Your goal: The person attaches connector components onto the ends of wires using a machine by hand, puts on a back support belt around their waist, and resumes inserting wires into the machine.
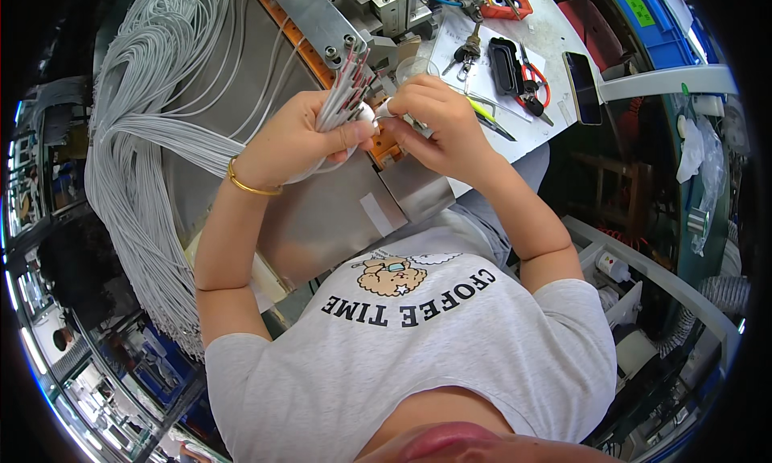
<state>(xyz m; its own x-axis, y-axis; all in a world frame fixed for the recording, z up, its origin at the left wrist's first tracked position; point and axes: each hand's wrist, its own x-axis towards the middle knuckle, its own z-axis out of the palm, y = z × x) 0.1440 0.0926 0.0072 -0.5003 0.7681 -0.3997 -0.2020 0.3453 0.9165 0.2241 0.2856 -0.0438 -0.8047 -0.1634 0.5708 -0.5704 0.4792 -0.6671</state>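
Observation:
My left hand [293, 137] is wrapped round a bundle of thin light-grey cables [347, 85], whose ends stick up past my fingers with red and white wire tips. The rest of these cables trails left behind my wrist. Close against the bundle, my right hand [441, 125] is closed in a pinch, its fingertips nearly meeting those of the left. Small white coverings show at the fingertips of both hands. Whatever sits between the right fingertips is too small to make out. Below both hands lies an orange-brown metal strip [388, 151] along the machine's edge.
A thick heap of grey cables [137, 141] hangs over the table's left side. Metal machine parts [382, 5] stand ahead. On the right lie keys [466, 51], a black case [505, 65], red-handled pliers [535, 85], yellow-green tweezers [490, 119] and a phone [582, 88]. A red tray [515, 1] stands behind.

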